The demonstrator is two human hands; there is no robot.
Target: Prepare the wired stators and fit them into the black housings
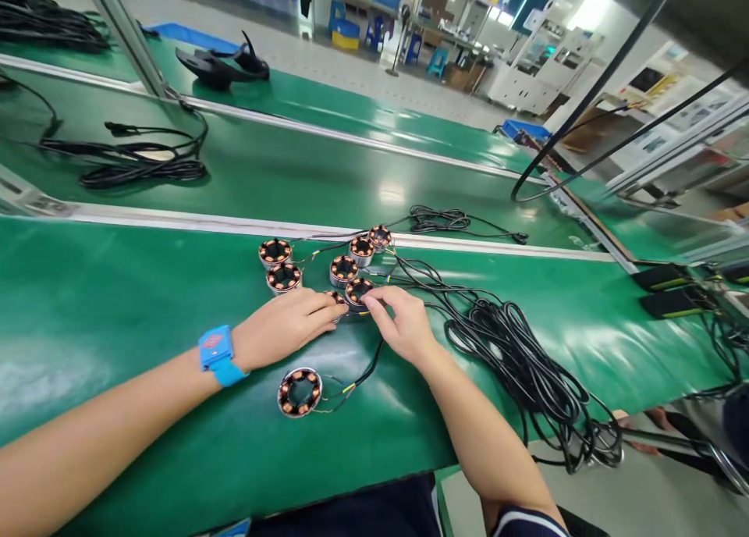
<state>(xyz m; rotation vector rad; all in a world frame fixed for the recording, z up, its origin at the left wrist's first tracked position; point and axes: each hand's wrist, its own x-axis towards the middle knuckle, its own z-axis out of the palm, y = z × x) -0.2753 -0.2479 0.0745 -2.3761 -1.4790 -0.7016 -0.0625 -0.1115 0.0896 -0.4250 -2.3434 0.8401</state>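
Note:
Several ring-shaped motor stators with copper windings stand on the green mat. My left hand [298, 322], a blue strap [218, 351] on its wrist, lies palm down with its fingers closed over a partly hidden stator [335, 296]; its thumb is out of sight. Thumb and forefinger of my right hand [403, 322] pinch the rim of the neighbouring stator [358, 289]. Just behind are another stator [343, 269] and two more towards the rail. A pair, including this stator [284, 278], stands beyond my left hand. Nearer me lies a single stator [299, 392] with thin coloured wires.
A large coil of black cable [515, 350] spreads right of my right forearm and hangs over the edge. A metal rail [234, 223] crosses behind the stators. Beyond it lie a small cable coil [438, 219] and a larger one [146, 162]. Black boxes [672, 291] sit far right.

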